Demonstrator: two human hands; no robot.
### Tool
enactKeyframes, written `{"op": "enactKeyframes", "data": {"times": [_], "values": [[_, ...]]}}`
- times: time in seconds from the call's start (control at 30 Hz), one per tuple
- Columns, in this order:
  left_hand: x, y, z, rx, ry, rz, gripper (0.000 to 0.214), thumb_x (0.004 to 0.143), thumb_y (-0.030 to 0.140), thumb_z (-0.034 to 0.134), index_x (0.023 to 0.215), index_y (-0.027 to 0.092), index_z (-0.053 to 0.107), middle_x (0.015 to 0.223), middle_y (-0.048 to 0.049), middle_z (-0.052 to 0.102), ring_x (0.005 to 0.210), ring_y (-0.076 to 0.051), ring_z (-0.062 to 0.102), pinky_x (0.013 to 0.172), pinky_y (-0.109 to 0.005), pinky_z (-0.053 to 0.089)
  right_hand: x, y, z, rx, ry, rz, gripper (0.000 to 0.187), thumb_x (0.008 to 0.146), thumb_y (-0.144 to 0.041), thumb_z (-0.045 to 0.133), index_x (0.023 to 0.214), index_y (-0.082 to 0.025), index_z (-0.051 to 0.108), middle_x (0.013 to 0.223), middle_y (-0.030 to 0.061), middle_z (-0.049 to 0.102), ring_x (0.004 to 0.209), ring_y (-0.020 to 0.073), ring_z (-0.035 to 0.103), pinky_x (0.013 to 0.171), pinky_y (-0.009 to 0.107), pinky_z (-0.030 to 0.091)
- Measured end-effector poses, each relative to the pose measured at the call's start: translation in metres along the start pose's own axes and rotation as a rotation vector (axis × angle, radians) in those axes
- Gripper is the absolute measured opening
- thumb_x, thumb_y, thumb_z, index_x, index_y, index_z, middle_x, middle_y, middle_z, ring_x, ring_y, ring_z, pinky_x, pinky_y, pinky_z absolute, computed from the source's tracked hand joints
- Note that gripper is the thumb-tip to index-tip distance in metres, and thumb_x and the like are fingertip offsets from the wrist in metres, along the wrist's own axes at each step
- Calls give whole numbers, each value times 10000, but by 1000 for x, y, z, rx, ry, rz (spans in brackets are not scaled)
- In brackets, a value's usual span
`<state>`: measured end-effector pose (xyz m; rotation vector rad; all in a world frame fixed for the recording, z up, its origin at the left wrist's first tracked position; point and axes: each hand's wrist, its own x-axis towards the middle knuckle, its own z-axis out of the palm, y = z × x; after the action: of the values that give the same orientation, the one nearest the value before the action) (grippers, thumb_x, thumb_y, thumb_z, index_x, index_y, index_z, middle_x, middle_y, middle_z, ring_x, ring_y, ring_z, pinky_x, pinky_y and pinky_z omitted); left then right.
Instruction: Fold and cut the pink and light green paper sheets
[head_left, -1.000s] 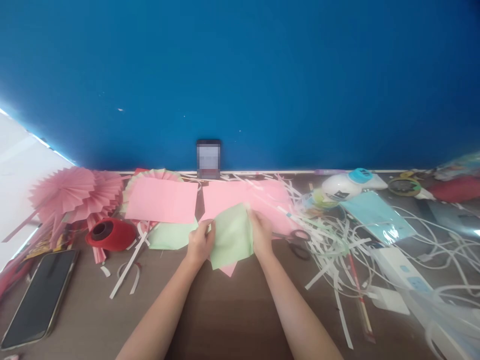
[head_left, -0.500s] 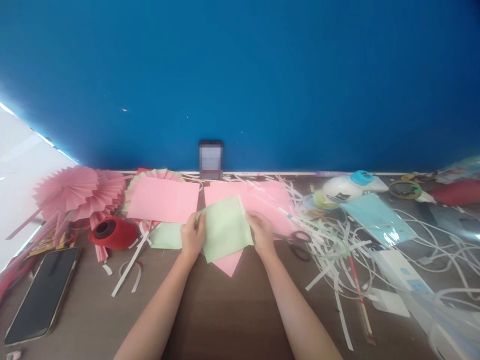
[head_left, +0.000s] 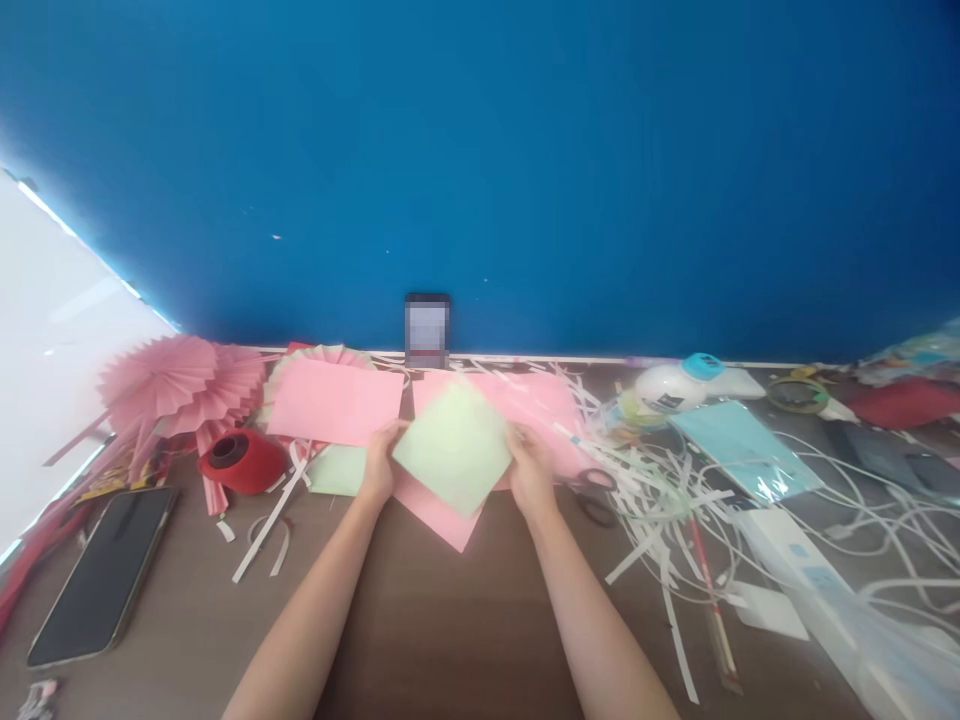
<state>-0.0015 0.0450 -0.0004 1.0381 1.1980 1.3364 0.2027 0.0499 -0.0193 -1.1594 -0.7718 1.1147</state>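
Note:
A light green paper square [head_left: 452, 448] is held between both my hands, turned like a diamond, just above the brown table [head_left: 420, 620]. My left hand [head_left: 381, 462] grips its left corner with closed fingers. My right hand [head_left: 529, 468] grips its right corner the same way. A pink paper square [head_left: 438, 513] lies under the green one, its point sticking out toward me. Larger pink sheets [head_left: 334, 402] lie behind, near the blue wall.
Pink paper fans [head_left: 176, 384] and a red tape roll [head_left: 241, 461] sit at the left, with a dark phone [head_left: 105, 574] nearer me. Black scissors [head_left: 596, 498], white paper strips [head_left: 660, 500], a white glue bottle [head_left: 679, 383], a teal packet [head_left: 742, 450] and white cables [head_left: 885, 520] crowd the right.
The green square has been turned in my hands from a tilted, partly folded look to a flat diamond. Both hands shifted slightly up and apart. More of the pink square shows beneath.

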Motion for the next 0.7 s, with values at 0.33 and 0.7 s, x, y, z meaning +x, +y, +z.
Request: {"op": "enactKeyframes", "data": {"times": [0.33,0.7], "values": [[-2,7,1,-277,-522,-300,440,717,447,510,1004,129,610,1063,-113,613,1018,-276,533,868,-365,387,-9,0,10,-89,-343,149,322,566,-371,713,783,-186,564,624,-33,570,537,118,511,515,233,392],[-15,4,-1,-471,-607,-336,483,695,376,614,1112,157,508,1067,-138,603,984,-292,570,881,-471,392,-1,12,-2,-217,370,-211,147,682,-321,482,725,-206,402,622,-60,415,576,113,420,545,225,359]]}}
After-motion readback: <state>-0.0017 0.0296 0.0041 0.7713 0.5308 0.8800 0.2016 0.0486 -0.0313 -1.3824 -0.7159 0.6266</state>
